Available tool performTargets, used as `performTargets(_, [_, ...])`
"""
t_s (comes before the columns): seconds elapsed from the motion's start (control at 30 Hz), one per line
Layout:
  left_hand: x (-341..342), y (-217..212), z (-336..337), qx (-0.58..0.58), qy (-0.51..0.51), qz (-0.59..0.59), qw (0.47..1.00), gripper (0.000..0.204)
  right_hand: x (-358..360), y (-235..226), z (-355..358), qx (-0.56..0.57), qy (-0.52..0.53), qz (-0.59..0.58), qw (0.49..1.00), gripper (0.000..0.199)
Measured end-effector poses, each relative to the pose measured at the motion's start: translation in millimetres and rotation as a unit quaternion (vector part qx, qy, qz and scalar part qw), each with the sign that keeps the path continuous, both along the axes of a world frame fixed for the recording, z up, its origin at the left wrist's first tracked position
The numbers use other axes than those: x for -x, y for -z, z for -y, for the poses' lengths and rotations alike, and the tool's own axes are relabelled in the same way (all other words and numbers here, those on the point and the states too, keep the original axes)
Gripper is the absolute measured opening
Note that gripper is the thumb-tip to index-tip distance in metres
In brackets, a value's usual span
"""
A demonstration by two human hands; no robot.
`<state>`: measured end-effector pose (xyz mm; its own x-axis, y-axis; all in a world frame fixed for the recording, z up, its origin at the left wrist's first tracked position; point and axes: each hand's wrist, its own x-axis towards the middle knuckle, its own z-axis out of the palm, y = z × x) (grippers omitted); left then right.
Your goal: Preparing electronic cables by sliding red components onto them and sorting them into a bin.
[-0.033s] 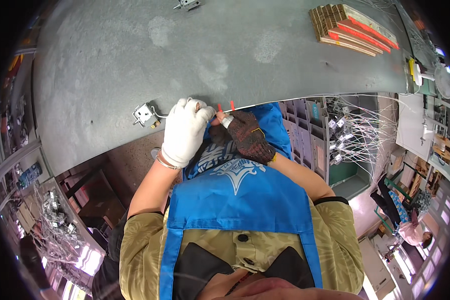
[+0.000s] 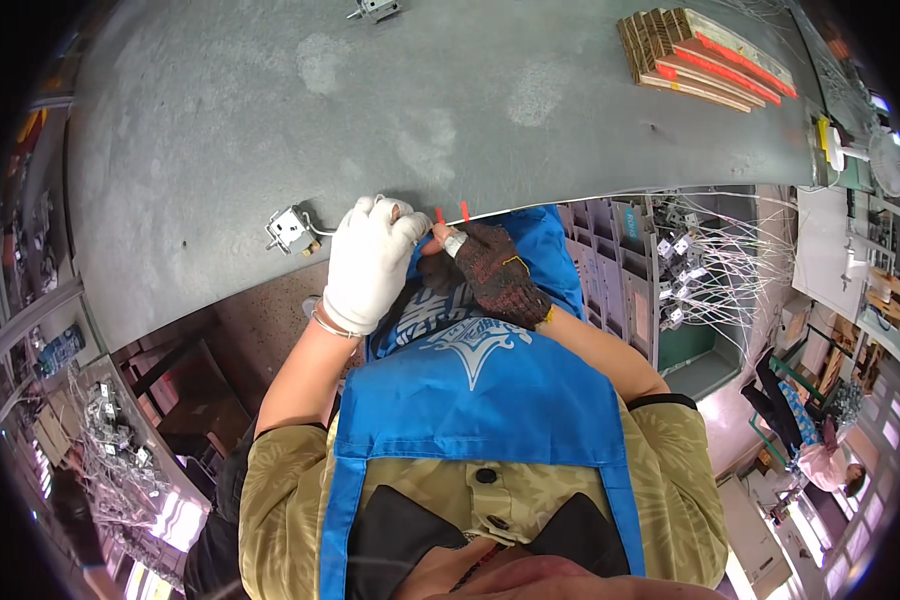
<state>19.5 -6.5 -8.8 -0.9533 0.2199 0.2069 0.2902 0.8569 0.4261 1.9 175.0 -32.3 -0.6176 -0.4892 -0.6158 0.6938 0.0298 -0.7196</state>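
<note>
A small silver box-shaped metal part (image 2: 290, 231) with a short shaft lies near the front edge of the grey table (image 2: 250, 130). From it a thin white wire or tube (image 2: 322, 233) runs under my left hand (image 2: 370, 262), which wears a white glove and is closed over that line. My right hand (image 2: 494, 272), in a dark fingerless glove with a pale wrap on one finger, is closed beside the left fingertips at the edge. Whatever its fingers pinch is hidden. Two red marks (image 2: 452, 212) sit on the edge close to both hands.
Another metal part (image 2: 375, 9) lies at the far edge of view. Stacked wooden strips with red faces (image 2: 710, 60) rest far right on the table. Right of my blue apron (image 2: 480, 390), a bin holds several parts with white wires (image 2: 682, 262). A person (image 2: 820, 455) is far right.
My hands and the metal part stay in place. At the far left, another person's dark-sleeved arm has shifted slightly.
</note>
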Motion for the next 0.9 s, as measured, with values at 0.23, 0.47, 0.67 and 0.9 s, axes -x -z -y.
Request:
performTargets(0.23, [5.5,-16.5,7.5,-0.048,0.023,0.042,0.998,0.021,12.1,-8.2,-51.1,0.025,-0.037,-0.058,0.997,0.04])
performTargets(0.47, [34.8,-40.8,6.3,-0.106,0.113,0.041,0.987,0.028,58.8,-26.4,-216.9,0.278,0.333,-0.031,0.901,0.027])
performTargets(0.67, [44.7,-40.1,-6.7,-0.151,0.14,0.151,0.967,0.02,74.5,-90.4,-216.9,0.125,0.399,-0.201,0.886,0.022])
performTargets(0.9, [80.6,-66.8,-1.0,-0.376,0.052,0.537,0.753,0.015,67.5,-131.3,-216.6,0.218,0.387,-0.284,0.85,0.021])
